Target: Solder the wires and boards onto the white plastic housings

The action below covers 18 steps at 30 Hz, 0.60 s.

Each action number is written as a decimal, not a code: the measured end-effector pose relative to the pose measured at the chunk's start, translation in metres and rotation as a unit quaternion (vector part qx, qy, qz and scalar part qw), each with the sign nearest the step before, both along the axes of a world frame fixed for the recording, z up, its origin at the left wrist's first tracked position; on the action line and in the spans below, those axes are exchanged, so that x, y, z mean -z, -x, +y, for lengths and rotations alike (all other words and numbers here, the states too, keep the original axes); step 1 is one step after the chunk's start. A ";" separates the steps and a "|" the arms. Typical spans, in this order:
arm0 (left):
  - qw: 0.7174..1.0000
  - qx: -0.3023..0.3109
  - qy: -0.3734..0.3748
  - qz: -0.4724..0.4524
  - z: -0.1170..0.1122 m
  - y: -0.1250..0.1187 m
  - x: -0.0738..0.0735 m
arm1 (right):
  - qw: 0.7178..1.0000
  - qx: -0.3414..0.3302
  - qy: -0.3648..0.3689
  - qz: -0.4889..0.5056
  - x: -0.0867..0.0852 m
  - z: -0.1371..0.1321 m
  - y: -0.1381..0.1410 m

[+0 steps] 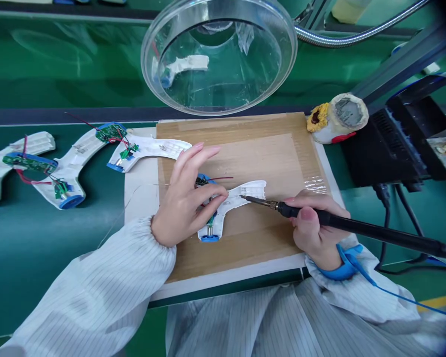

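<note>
A white plastic housing [241, 196] with a blue end cap, a small circuit board and red wire lies on the brown work board [260, 148]. My left hand [188, 198] rests on its left part, thumb and forefinger pinched on it and the other fingers stretched out. A thin solder wire [144, 186] runs from that hand to the left. My right hand [312, 223] is closed round a black soldering iron [319, 215]. The iron's tip points left and sits at the housing's middle. A blue wrist strap [344, 265] circles my right wrist.
Three more white housings [74, 163] with green boards and red wires lie on the green mat at left. A round magnifier lens [219, 54] hangs above the board's far edge. An iron stand with sponge [336, 119] and a black station [390, 144] stand at right.
</note>
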<state>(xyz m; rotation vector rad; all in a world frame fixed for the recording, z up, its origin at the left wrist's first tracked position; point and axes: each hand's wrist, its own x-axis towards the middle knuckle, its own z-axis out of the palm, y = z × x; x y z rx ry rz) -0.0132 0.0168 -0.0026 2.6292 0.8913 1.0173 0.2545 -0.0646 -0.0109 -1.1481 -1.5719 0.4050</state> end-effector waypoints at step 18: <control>0.999 -0.032 -0.039 -0.010 0.002 -0.009 0.006 | 0.998 -0.012 -0.041 -0.041 -0.008 0.004 -0.001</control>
